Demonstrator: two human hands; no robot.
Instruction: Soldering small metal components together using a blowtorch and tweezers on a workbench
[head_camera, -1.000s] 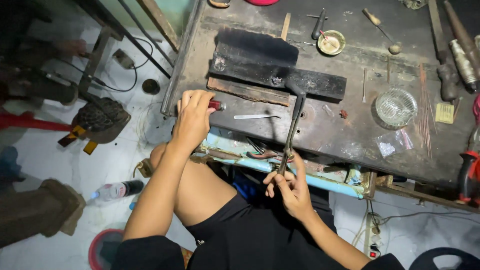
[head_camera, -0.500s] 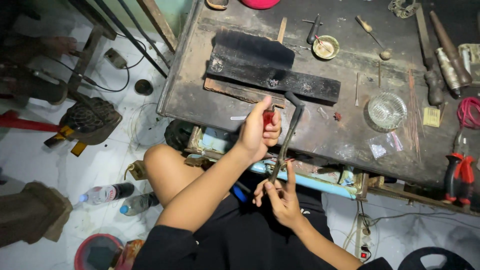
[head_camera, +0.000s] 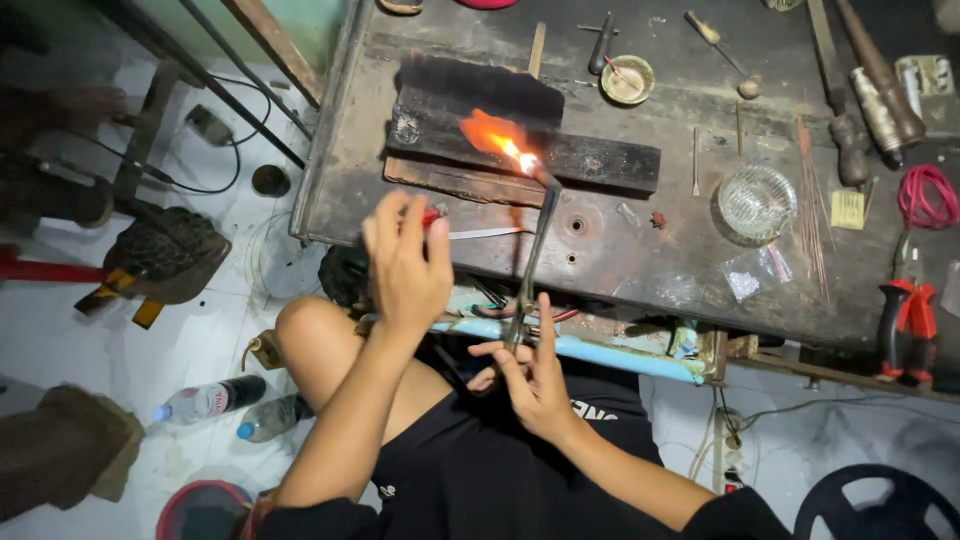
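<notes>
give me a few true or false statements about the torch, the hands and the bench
1. The torch is lit, with a flame at its tip. True.
2. The right hand holds the torch at its lower end. True.
3. The left hand rests flat on the floor. False: it is raised at the workbench edge, with a small red lighter showing past its fingers.
4. The glass dish sits to the left of the charred block. False: it is to the right.
5. Red-handled pliers lie near the bench's right end. True.
</notes>
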